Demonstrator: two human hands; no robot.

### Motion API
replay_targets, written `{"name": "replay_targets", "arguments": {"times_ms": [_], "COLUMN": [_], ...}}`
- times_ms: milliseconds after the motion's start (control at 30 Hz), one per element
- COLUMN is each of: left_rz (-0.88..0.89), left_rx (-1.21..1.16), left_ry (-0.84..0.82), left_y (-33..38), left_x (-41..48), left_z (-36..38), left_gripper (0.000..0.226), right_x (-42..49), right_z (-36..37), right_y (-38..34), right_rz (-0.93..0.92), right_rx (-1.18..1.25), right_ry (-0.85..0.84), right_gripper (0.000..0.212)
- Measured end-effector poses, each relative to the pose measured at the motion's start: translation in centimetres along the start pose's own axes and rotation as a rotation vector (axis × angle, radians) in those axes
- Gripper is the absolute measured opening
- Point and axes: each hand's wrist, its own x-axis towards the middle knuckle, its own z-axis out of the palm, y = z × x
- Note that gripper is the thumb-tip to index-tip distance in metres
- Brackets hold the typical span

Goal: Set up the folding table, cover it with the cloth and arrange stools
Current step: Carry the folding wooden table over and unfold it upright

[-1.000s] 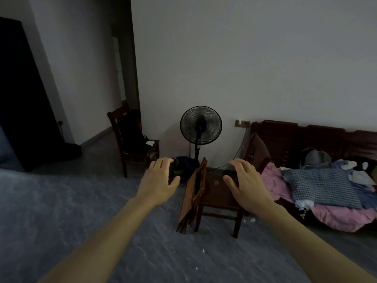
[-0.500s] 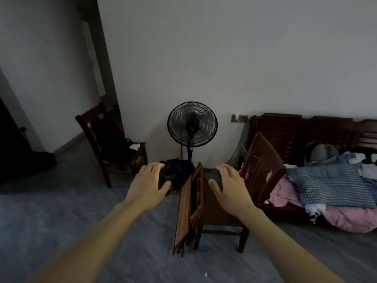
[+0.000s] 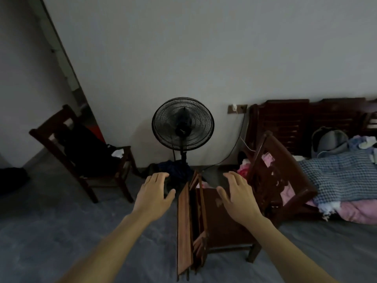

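Note:
A folded wooden table (image 3: 186, 227) stands on edge on the grey floor, leaning against the side of a dark wooden chair (image 3: 271, 186). My left hand (image 3: 155, 193) hovers open just left of the table's top edge, fingers spread. On the other side my right hand (image 3: 237, 195) is open over the chair seat, close to the table's upper edge. Neither hand touches the table. A blue checked cloth (image 3: 338, 174) lies on the bench at the right.
A black standing fan (image 3: 183, 124) is against the wall behind the table, its cable running to a wall socket (image 3: 236, 108). Another wooden chair (image 3: 81, 158) with a dark bag stands to the left. A wooden bench (image 3: 306, 123) piled with clothes fills the right side.
I have stepped closer: the folded table, chair and fan look larger and nearer. Both hands stay open and have drawn in on either side of the table's top.

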Motion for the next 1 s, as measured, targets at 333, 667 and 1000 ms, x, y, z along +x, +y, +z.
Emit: {"name": "replay_targets", "arguments": {"times_ms": [333,667,1000], "left_rz": [0.201,0.430,0.541], "left_rx": [-0.116,-0.266,-0.350], "left_ry": [-0.133,-0.319,-0.438], "left_y": [-5.7,-13.3,-14.0], "left_x": [13.3,23.0,28.4], "left_z": [3.9,3.9,7.5], "left_gripper": [0.054,0.054,0.054], "right_x": [7.5,12.6,14.8], "right_z": [4.9,10.8,12.9], "right_y": [-1.4,-9.3,-10.1], "right_rz": [0.236,0.577,0.745], "right_rx": [-0.076,-0.048,-0.102], "right_ry": [0.097,0.164,0.212], "right_gripper": [0.054,0.054,0.054]}}
